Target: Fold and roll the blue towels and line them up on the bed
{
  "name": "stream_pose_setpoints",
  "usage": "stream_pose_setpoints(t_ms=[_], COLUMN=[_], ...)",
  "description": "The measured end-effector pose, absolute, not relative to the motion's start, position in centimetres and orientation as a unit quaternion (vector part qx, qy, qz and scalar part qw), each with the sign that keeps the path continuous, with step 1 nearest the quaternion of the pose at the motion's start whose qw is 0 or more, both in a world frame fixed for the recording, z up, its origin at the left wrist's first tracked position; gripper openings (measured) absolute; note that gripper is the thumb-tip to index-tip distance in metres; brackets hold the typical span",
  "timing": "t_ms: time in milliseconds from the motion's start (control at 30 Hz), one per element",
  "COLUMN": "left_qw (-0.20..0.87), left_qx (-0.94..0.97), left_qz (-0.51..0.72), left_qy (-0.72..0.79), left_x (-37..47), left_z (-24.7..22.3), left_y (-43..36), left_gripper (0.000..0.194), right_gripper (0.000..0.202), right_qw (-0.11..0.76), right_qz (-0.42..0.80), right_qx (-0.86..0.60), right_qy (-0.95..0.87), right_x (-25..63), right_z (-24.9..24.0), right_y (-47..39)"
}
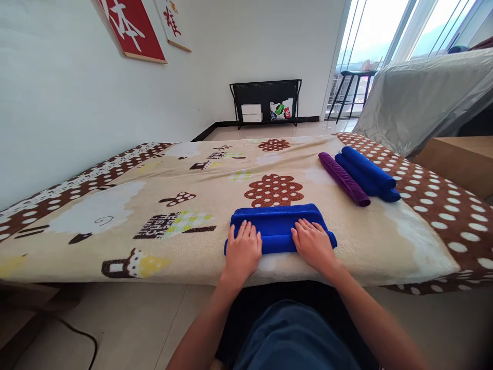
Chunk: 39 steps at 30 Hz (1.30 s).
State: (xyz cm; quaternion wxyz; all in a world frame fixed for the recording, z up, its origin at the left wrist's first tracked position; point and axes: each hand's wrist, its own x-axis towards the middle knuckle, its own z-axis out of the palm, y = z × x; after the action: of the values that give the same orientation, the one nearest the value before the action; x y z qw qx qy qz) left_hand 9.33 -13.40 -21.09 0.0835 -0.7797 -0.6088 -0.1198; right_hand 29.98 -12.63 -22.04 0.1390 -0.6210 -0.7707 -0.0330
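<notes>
On sheep-print blanket (227, 195), near front edge: blue towel (275, 221), partly folded. Laid over its near fold (277, 244), outstretched, not closed around anything: left hand (243, 249) and right hand (314, 242). Probably light, soft, limp, not slippery; best taken at both ends.

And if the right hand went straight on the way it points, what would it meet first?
The far part of the blue cloth under the right hand, it seems; past that edge, probably just the blanket with its brown flower print. How high the cloth's far edge stands is hard to judge.
</notes>
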Motion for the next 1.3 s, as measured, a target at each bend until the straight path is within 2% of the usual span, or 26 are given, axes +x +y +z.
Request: stream_pose_setpoints(t_ms=[100,200,500,867,1000,1100,1233,1300], left_qw=[0.020,-0.002,-0.015,-0.057,-0.037,0.002,0.115,0.151], left_qx=[-0.829,-0.825,-0.756,-0.725,-0.720,-0.717,-0.748,-0.769], left_qz=[-0.110,-0.110,-0.117,-0.103,-0.133,-0.177,-0.313,-0.330], left_qy=[-0.547,-0.554,-0.644,-0.678,-0.680,-0.674,-0.574,-0.526], left_x=[11.5,12.1,7.7,6.0,6.0,6.1,4.8,3.6], left_z=[-21.2,-21.3,-21.6,-22.3,-22.3,-22.0,-23.0,-24.1], left_y=[-12.5,-11.3,-9.2,-6.2,-6.6,-7.8,-10.7,-12.6], left_gripper=[0.049,0.049,0.052,0.058,0.058,0.050,0.036,0.033], right_gripper=[0.048,0.047,0.055,0.059,0.057,0.053,0.045,0.040], right_qw=[0.135,0.132,0.133,0.130,0.147,0.175,0.285,0.322], right_qz=[0.029,0.058,0.055,0.077,0.072,0.052,-0.035,-0.076], right_qx=[-0.569,-0.569,-0.656,-0.663,-0.669,-0.678,-0.651,-0.586], right_qy=[-0.811,-0.810,-0.741,-0.733,-0.725,-0.712,-0.703,-0.740], right_x=[28.6,28.6,32.4,34.6,35.5,35.8,36.9,38.0], right_z=[-21.7,-21.7,-22.7,-24.0,-24.3,-24.1,-24.3,-25.1], right_y=[-11.7,-10.4,-7.8,-5.2,-4.8,-5.4,-8.5,-11.0])
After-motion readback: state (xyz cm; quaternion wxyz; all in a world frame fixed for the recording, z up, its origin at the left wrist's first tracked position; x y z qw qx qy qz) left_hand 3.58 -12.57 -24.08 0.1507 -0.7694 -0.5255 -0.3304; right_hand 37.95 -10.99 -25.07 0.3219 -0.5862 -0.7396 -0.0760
